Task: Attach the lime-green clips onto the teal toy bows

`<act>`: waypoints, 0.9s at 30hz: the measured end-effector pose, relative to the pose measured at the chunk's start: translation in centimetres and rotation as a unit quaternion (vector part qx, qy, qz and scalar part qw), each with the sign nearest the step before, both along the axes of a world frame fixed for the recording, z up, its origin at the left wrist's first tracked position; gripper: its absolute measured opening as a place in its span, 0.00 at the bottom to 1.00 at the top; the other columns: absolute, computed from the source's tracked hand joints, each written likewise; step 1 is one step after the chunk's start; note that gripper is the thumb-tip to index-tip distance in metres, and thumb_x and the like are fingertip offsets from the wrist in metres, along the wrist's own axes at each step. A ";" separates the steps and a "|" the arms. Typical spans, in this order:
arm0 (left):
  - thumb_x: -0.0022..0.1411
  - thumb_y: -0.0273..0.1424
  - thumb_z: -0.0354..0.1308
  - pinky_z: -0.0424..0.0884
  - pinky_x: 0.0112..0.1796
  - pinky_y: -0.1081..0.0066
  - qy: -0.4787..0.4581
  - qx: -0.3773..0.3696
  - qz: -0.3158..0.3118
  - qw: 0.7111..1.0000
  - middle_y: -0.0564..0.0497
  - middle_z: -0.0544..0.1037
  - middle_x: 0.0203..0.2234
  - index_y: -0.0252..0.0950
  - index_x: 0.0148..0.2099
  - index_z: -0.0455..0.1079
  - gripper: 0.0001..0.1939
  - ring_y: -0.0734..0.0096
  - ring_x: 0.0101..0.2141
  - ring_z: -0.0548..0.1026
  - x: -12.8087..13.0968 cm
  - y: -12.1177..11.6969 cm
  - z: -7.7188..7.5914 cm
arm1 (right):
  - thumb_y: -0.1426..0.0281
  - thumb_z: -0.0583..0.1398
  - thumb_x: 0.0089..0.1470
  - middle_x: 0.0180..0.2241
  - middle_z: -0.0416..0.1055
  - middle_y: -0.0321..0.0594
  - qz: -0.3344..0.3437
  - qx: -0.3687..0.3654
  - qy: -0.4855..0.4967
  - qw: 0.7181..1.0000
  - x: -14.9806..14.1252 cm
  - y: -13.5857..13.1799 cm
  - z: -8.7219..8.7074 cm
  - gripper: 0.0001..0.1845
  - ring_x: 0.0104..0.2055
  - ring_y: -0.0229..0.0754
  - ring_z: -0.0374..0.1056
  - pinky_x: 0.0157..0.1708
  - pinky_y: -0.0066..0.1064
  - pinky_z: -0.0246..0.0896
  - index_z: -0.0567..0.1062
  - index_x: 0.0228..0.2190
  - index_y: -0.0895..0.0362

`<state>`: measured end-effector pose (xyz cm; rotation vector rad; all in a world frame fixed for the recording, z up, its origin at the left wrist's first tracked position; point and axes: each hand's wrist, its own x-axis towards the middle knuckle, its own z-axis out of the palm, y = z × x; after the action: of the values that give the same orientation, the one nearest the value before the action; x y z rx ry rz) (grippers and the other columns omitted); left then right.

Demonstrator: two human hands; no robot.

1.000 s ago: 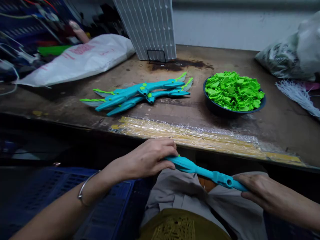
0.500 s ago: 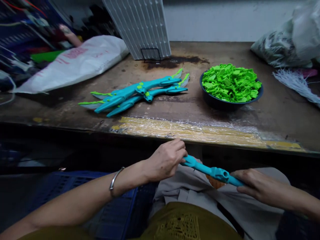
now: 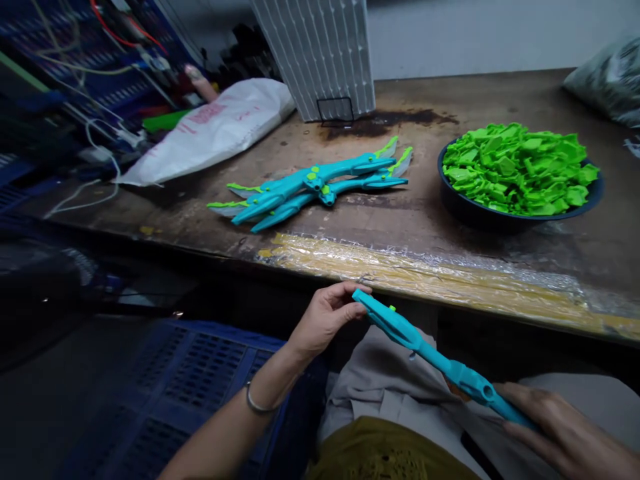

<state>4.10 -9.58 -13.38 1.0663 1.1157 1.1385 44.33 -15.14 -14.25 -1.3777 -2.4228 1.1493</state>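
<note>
A turquoise plastic toy bow (image 3: 440,360) slants over my lap, just below the table edge. My left hand (image 3: 327,317) is at its upper end, thumb and fingers closed about the tip. Around the lower end my right hand (image 3: 555,420) is wrapped, hiding that part. A small green bit shows on the bow's upper limb, and a round hole near its middle. Two like turquoise bows (image 3: 320,183), with green trim and pale translucent blades, lie together on the table. To their right a dark bowl (image 3: 470,210) is heaped with small bright green plastic pieces (image 3: 520,167).
The brown worktable (image 3: 400,220) has shiny tape (image 3: 425,270) along its front edge. A white sack (image 3: 210,130) lies at the left, a grey ribbed panel (image 3: 320,60) stands behind, and a plastic bag (image 3: 610,80) sits far right. Blue crates (image 3: 200,373) are below left.
My left hand has turned and shifted to the bow's tip, baring more of the upper limb. My right hand still holds the lower end. The view has swung right.
</note>
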 end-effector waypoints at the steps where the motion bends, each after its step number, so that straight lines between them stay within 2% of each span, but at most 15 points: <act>1: 0.58 0.39 0.73 0.73 0.31 0.76 0.002 0.011 0.007 1.000 0.49 0.78 0.32 0.32 0.44 0.79 0.17 0.75 0.27 0.72 0.3 -0.1 -0.2 | 0.47 0.55 0.66 0.41 0.82 0.45 0.008 0.003 0.008 1.000 -0.1 0.2 0.0 0.27 0.40 0.50 0.80 0.42 0.31 0.78 0.84 0.48 0.51; 3: 0.62 0.42 0.71 0.71 0.28 0.77 0.030 0.033 0.020 0.999 0.49 0.77 0.32 0.32 0.42 0.78 0.17 0.76 0.26 0.70 0.5 -0.2 -0.5 | 0.49 0.56 0.66 0.40 0.81 0.47 0.013 -0.003 0.016 1.000 -0.4 0.6 0.0 0.26 0.39 0.51 0.80 0.41 0.34 0.79 0.83 0.49 0.51; 5: 0.63 0.45 0.68 0.71 0.26 0.76 0.071 0.041 0.049 0.995 0.48 0.77 0.33 0.33 0.40 0.76 0.19 0.74 0.26 0.71 0.6 -0.3 -0.5 | 0.51 0.57 0.66 0.42 0.81 0.47 0.010 -0.040 0.017 0.999 -0.8 1.2 0.5 0.25 0.40 0.53 0.80 0.42 0.36 0.78 0.82 0.51 0.53; 7: 0.60 0.47 0.69 0.72 0.26 0.75 0.095 0.022 0.085 0.992 0.48 0.77 0.31 0.33 0.39 0.74 0.20 0.72 0.26 0.72 0.7 -0.6 -0.3 | 0.51 0.59 0.65 0.43 0.81 0.46 0.020 -0.114 0.026 0.993 -1.3 2.2 1.5 0.25 0.42 0.52 0.79 0.44 0.36 0.76 0.81 0.51 0.54; 8: 0.58 0.47 0.70 0.72 0.25 0.76 0.096 0.003 0.102 0.990 0.49 0.77 0.30 0.34 0.39 0.74 0.21 0.72 0.26 0.72 0.7 -0.8 -0.2 | 0.51 0.60 0.66 0.45 0.80 0.44 0.041 -0.179 0.039 0.982 -1.4 2.9 2.0 0.24 0.44 0.51 0.78 0.45 0.34 0.74 0.81 0.52 0.53; 10: 0.51 0.44 0.75 0.73 0.25 0.77 0.075 -0.052 0.120 0.989 0.52 0.76 0.26 0.34 0.39 0.74 0.22 0.73 0.23 0.71 0.8 -1.0 -0.3 | 0.51 0.58 0.67 0.44 0.80 0.42 0.072 -0.244 0.070 0.964 -1.0 4.4 2.6 0.24 0.42 0.48 0.78 0.41 0.31 0.72 0.82 0.49 0.55; 12: 0.48 0.38 0.78 0.74 0.25 0.78 0.070 -0.097 0.155 0.981 0.55 0.76 0.26 0.35 0.39 0.75 0.20 0.74 0.24 0.71 0.9 -1.0 -0.8 | 0.50 0.58 0.67 0.43 0.80 0.42 0.066 -0.234 0.069 0.968 0.6 5.7 2.5 0.25 0.43 0.47 0.77 0.42 0.30 0.70 0.83 0.46 0.56; 14: 0.54 0.37 0.75 0.74 0.24 0.77 0.089 -0.125 0.172 0.973 0.56 0.75 0.26 0.39 0.38 0.77 0.14 0.73 0.25 0.70 1.2 -1.1 -1.6 | 0.52 0.56 0.68 0.45 0.80 0.43 0.037 -0.233 0.050 0.971 2.7 5.8 1.9 0.26 0.45 0.47 0.76 0.45 0.32 0.69 0.82 0.48 0.59; 17: 0.64 0.37 0.67 0.72 0.24 0.78 0.103 -0.158 0.179 0.966 0.58 0.73 0.27 0.42 0.37 0.77 0.06 0.75 0.26 0.69 2.0 -1.6 -2.3 | 0.53 0.56 0.68 0.49 0.79 0.45 -0.021 -0.235 0.045 0.971 5.3 3.9 1.5 0.25 0.50 0.49 0.76 0.50 0.35 0.68 0.81 0.50 0.59; 19: 0.65 0.36 0.65 0.71 0.25 0.81 0.098 -0.177 0.188 0.961 0.59 0.73 0.26 0.40 0.36 0.77 0.07 0.78 0.26 0.68 2.6 -1.9 -2.3 | 0.52 0.59 0.66 0.50 0.79 0.45 -0.059 -0.241 0.060 0.967 6.4 1.9 1.5 0.25 0.51 0.49 0.75 0.53 0.36 0.68 0.81 0.50 0.59; 21: 0.59 0.33 0.67 0.72 0.25 0.82 0.096 -0.194 0.200 0.956 0.59 0.73 0.25 0.38 0.35 0.76 0.05 0.78 0.25 0.69 3.2 -1.7 -1.9 | 0.50 0.62 0.64 0.51 0.78 0.46 -0.091 -0.254 0.071 0.960 7.0 -0.1 1.7 0.27 0.53 0.50 0.74 0.54 0.37 0.67 0.80 0.51 0.59; 24: 0.44 0.27 0.67 0.72 0.22 0.82 0.102 -0.223 0.226 0.943 0.56 0.74 0.23 0.33 0.32 0.75 0.10 0.76 0.23 0.69 3.9 -0.9 -1.3 | 0.45 0.66 0.59 0.52 0.77 0.47 -0.123 -0.259 0.086 0.954 7.0 -2.9 1.7 0.33 0.54 0.51 0.73 0.55 0.38 0.67 0.78 0.53 0.58; 27: 0.37 0.27 0.66 0.70 0.19 0.83 0.112 -0.246 0.246 0.931 0.55 0.73 0.19 0.32 0.31 0.74 0.13 0.75 0.20 0.68 4.3 0.0 -1.0 | 0.43 0.67 0.56 0.51 0.76 0.48 -0.137 -0.199 0.085 0.967 6.1 -5.8 1.1 0.36 0.53 0.51 0.72 0.53 0.39 0.66 0.76 0.53 0.58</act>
<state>8.42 -9.59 -14.41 0.5366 1.8076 1.0423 50.42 -20.92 -13.17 -1.5777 -1.8774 1.6567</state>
